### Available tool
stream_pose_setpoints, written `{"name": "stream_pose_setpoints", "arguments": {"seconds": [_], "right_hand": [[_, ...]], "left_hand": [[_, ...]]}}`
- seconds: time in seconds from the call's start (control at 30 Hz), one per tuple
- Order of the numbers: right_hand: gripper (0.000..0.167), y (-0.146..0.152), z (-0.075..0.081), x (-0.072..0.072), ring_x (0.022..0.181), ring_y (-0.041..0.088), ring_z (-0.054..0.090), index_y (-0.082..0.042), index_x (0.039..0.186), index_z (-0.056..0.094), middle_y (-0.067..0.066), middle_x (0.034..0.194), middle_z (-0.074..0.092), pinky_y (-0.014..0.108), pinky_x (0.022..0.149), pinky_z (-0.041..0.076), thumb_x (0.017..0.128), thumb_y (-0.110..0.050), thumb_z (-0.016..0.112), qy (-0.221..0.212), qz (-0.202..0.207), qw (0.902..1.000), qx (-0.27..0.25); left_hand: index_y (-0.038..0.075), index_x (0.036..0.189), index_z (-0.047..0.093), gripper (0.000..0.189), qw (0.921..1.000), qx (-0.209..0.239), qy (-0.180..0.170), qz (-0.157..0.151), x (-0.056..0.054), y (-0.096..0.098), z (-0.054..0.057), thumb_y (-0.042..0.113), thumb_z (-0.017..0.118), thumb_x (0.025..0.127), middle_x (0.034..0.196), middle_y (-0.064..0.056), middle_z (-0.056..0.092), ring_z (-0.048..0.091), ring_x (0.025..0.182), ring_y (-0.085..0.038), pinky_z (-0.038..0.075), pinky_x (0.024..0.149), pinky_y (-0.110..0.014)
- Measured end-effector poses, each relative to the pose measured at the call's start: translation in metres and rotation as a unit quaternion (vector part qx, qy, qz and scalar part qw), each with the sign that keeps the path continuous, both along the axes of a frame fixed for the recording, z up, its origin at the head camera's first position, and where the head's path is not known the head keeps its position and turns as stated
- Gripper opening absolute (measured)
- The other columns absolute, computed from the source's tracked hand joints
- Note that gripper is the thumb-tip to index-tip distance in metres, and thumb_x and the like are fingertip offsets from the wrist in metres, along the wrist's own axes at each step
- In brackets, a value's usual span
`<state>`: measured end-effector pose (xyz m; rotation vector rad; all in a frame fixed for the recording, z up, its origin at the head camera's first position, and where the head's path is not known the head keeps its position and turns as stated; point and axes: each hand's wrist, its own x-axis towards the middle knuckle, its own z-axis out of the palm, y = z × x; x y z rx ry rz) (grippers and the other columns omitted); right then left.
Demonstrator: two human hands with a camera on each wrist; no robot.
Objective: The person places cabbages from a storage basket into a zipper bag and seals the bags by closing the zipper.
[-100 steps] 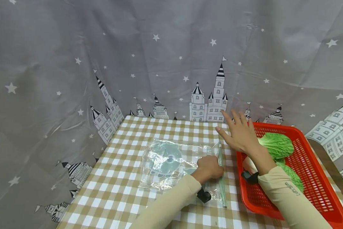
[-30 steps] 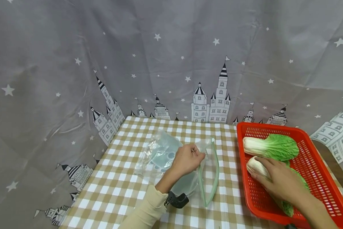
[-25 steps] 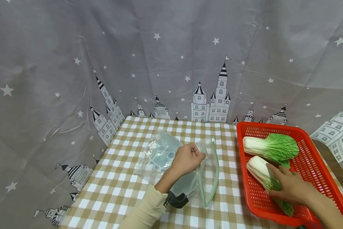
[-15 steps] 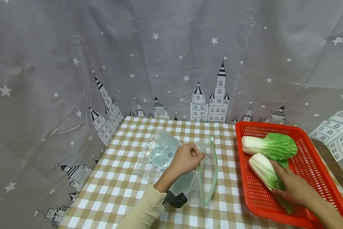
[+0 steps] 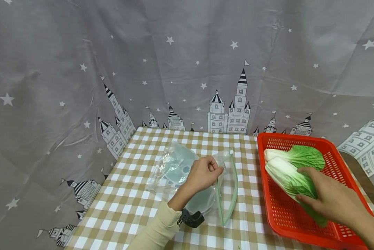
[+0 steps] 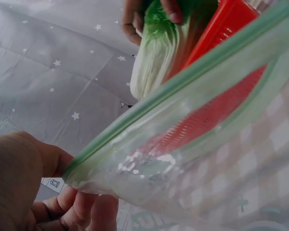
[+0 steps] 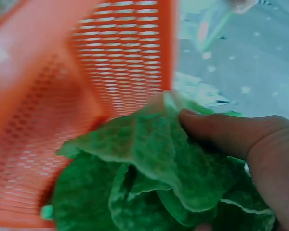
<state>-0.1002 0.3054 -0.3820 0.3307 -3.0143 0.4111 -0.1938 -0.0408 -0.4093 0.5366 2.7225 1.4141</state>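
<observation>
Evidently the left hand [image 5: 202,175] is there to manage the bag [image 5: 174,166]: thumb and fingers pinch one side of its rim, so that the green zip strip [image 5: 234,194] bows apart into a gap. Holding just that edge, with the rest of the clear plastic lying on the checked cloth [image 5: 121,208] over the desk, seems a way to stop the limp mouth from falling flat. The mouth faces the basket [image 5: 312,239], standing on the right side of the desk.

The right hand [image 5: 333,198] grasps a cabbage [image 5: 283,173] by its leafy green end, thumb on one side, the other fingers mostly hidden. That grip leaves the firm white base free and pointing towards the bag, and probably suits the soft leaves, which give a wide hold. The cabbage is at the basket, overlapping a second cabbage [image 5: 308,158] in the head view; whether the two touch cannot be told. The second cabbage lies inside near the far wall, its white end also turned towards the bag.
</observation>
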Motion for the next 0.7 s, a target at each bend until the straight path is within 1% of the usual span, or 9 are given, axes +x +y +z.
{"name": "stream_pose_setpoints", "arguments": {"seconds": [0.1,0.17,0.27,0.3,0.4,0.5,0.6,0.7], "right_hand": [[0.079,-0.008,0.014,0.001,0.095,0.039,0.064,-0.013,0.131,0.049,0.017,0.117,0.063,0.056,0.065,0.049,0.068,-0.041,0.087,-0.002,-0.007,0.9998,0.019],[0.079,-0.015,0.024,0.002,0.093,0.035,0.064,-0.016,0.132,0.049,0.014,0.116,0.064,0.053,0.063,0.049,0.067,-0.042,0.088,0.002,0.001,0.9998,0.018],[0.077,-0.031,0.035,0.004,0.091,0.028,0.065,-0.02,0.132,0.05,0.009,0.115,0.066,0.051,0.065,0.05,0.068,-0.044,0.087,0.009,0.033,0.9994,-0.006],[0.076,-0.038,0.037,0.004,0.093,0.026,0.065,-0.021,0.132,0.051,0.007,0.116,0.065,0.051,0.067,0.051,0.069,-0.045,0.087,0.012,0.046,0.9988,-0.014],[0.071,-0.058,0.04,0.002,0.097,0.024,0.064,-0.023,0.13,0.053,0.003,0.118,0.065,0.051,0.071,0.052,0.07,-0.043,0.086,0.016,0.085,0.996,-0.023],[0.068,-0.08,0.04,-0.003,0.098,0.022,0.064,-0.023,0.127,0.055,0.0,0.115,0.065,0.048,0.069,0.052,0.069,-0.042,0.087,0.009,0.102,0.9947,-0.008],[0.067,-0.101,0.039,-0.01,0.089,0.015,0.063,-0.021,0.124,0.058,-0.004,0.106,0.066,0.042,0.064,0.051,0.068,-0.044,0.086,-0.007,0.115,0.9934,0.004],[0.067,-0.119,0.04,-0.017,0.08,0.01,0.06,-0.02,0.124,0.059,-0.007,0.1,0.066,0.038,0.06,0.048,0.068,-0.046,0.085,-0.024,0.128,0.9915,0.011]], "left_hand": [[0.014,0.071,0.058,0.021,1.0,0.004,0.004,-0.002,0.0,-0.001,0.001,0.022,0.069,0.088,0.052,0.005,0.056,0.055,0.043,-0.012,0.04,0.043,-0.026],[0.014,0.071,0.058,0.021,1.0,0.006,0.005,-0.004,0.0,-0.002,0.0,0.021,0.069,0.088,0.053,0.004,0.056,0.054,0.043,-0.013,0.04,0.043,-0.026],[0.014,0.071,0.058,0.021,1.0,0.006,0.005,-0.002,0.0,-0.003,0.0,0.021,0.069,0.088,0.053,0.004,0.056,0.054,0.043,-0.013,0.04,0.043,-0.026],[0.014,0.071,0.058,0.021,1.0,0.005,0.006,-0.001,0.0,-0.003,0.0,0.021,0.069,0.088,0.054,0.004,0.055,0.053,0.044,-0.012,0.04,0.044,-0.026],[0.015,0.071,0.058,0.02,0.9999,0.005,0.012,0.003,0.001,-0.003,0.001,0.022,0.069,0.087,0.056,0.005,0.055,0.051,0.046,-0.011,0.04,0.046,-0.026],[0.016,0.071,0.058,0.019,0.9998,0.006,0.02,0.001,0.003,-0.002,0.002,0.022,0.069,0.086,0.058,0.006,0.054,0.048,0.048,-0.01,0.039,0.047,-0.026],[0.016,0.072,0.058,0.018,0.9996,0.007,0.028,-0.005,0.004,-0.002,0.003,0.021,0.068,0.086,0.06,0.007,0.054,0.048,0.049,-0.009,0.039,0.047,-0.026],[0.016,0.072,0.058,0.017,0.9992,0.004,0.04,-0.008,0.006,-0.004,0.004,0.02,0.066,0.086,0.061,0.007,0.054,0.048,0.051,-0.009,0.039,0.048,-0.026]]}}
